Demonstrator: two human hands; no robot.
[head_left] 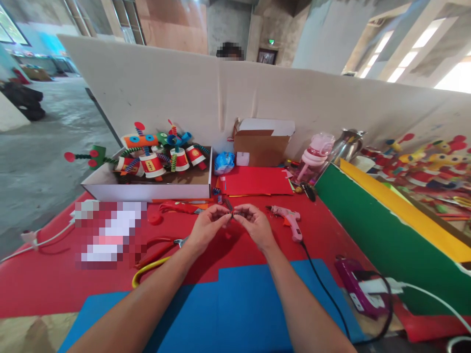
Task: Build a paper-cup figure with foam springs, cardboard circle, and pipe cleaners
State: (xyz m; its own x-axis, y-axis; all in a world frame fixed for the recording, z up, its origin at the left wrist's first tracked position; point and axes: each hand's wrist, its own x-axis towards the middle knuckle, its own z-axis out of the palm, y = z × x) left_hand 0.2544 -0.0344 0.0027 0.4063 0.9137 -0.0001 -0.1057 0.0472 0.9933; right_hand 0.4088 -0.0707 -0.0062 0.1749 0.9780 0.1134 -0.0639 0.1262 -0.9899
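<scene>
L hand (pixel 208 226): centre of frame, just above the blue sheet; thumb + fingertips pinched on the left end of the small dark coil (pixel 235 213).
R hand (pixel 255 225): just right of L hand, fingertips nearly meeting it; pinched on the coil's right end.
Small dark coil: held between both hands, off the counter (pixel 55 284), lying roughly level; too small to tell the material.
Counter: red cover, fills the mid frame.
Blue sheet (pixel 239 304): flat on counter, lower centre, under both forearms.
Glue gun (pixel 290 220): pink, lying on counter just right of R hand, black cord running to the lower right.
Red-handled tool (pixel 158 250): on counter left of L hand, w/ a yellow handle (pixel 147 272) below it.
White box (pixel 147 189): upper left of centre, holds paper-cup figures (pixel 162 157) w/ coiled arms.
Red paper stack (pixel 257 181): behind the hands, centre.
Cardboard box (pixel 261 144): behind the red paper, against the white divider (pixel 184 88).
Pink bottle (pixel 316 152): right of cardboard box, metal jug (pixel 346 144) just beside it.
Green sheet (pixel 386 240): right side, yellow sheet (pixel 405 211) along its far edge.
Purple device (pixel 355 284): lower right, white plug in it.
</scene>
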